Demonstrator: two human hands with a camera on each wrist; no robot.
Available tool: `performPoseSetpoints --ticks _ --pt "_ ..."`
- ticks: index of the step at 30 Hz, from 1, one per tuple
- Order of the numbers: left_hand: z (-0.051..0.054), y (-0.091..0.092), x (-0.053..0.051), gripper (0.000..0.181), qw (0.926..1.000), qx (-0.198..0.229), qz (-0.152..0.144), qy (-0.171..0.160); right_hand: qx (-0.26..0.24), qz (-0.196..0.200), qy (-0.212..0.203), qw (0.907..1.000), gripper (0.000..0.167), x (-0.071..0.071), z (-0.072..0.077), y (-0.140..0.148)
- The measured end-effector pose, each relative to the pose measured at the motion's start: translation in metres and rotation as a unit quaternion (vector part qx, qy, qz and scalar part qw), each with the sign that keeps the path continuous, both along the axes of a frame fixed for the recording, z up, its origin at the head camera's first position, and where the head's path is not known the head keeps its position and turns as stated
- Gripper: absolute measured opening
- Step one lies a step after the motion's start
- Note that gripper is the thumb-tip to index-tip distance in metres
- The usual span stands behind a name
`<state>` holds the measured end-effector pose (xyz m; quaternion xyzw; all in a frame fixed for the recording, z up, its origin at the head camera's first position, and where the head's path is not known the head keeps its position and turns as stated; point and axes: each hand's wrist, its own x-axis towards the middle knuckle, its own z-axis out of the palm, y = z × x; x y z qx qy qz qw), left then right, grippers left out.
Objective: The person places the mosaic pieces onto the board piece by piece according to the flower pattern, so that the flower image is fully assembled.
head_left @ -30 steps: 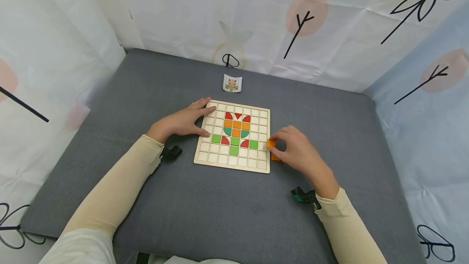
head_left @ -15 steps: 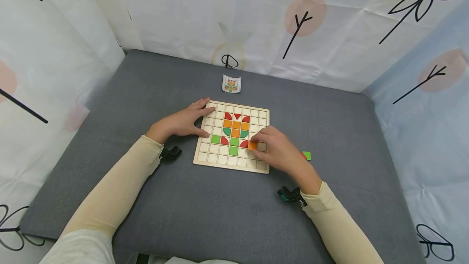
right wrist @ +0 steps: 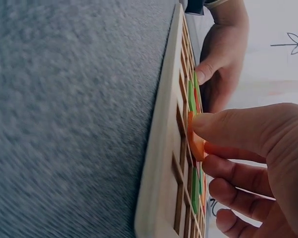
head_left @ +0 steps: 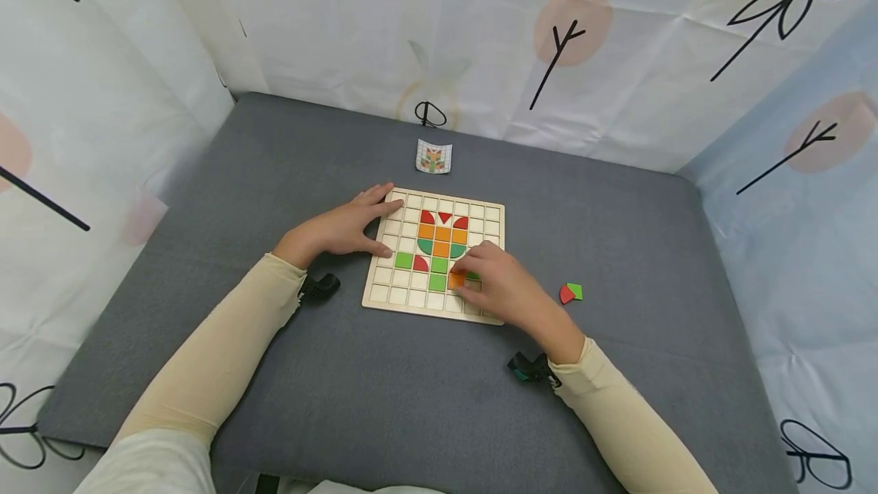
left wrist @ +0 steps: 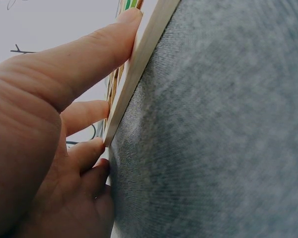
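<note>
A wooden grid board (head_left: 391, 295) lies on the table, with red, orange and green tiles set in some of its cells. My left hand (head_left: 336, 227) rests on the board's left edge, thumb and fingers spread and fairly straight. With thumb and fingertips, my right hand (head_left: 514, 292) pinches an orange square tile (head_left: 456, 280) over the lower right part of the pattern, just right of the bottom green tile (head_left: 437, 282). In the right wrist view the orange tile (right wrist: 193, 139) sits tilted against the grid, partly behind the thumb. A red tile beneath the right fingers is mostly hidden.
Right of the board lie a loose red tile (head_left: 566, 294) and a green tile (head_left: 576, 291), touching or overlapping. Behind the board is a small printed pattern card (head_left: 434, 157). The grey table (head_left: 411, 395) meets hanging printed cloth at the back and sides.
My right hand has carried the orange tile leftward from the board's right edge onto the grid, uncovering the loose red and green tiles. The left hand stays in place.
</note>
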<state>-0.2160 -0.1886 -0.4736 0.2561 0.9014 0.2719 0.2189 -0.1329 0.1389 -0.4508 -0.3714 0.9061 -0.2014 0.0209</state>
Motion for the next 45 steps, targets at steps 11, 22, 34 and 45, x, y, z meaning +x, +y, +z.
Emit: performPoseSetpoints --ticks 11,22,34,45 --pt "0.001 0.000 0.002 0.102 1.0000 0.001 0.002 -0.005 0.001 0.025 0.015 0.9996 0.018 0.006 -0.002 0.000" --pt "0.003 0.000 0.002 0.101 1.0000 0.002 -0.001 -0.003 -0.020 0.002 0.037 0.9991 0.016 0.010 0.006 0.016" --pt "0.005 0.000 0.003 0.101 1.0000 0.005 0.005 -0.005 -0.018 -0.102 0.022 0.9944 0.019 0.011 0.020 0.066" --pt "0.003 0.001 0.001 0.101 1.0000 0.003 0.001 0.002 0.061 -0.185 -0.012 0.9807 0.020 0.025 0.019 0.094"
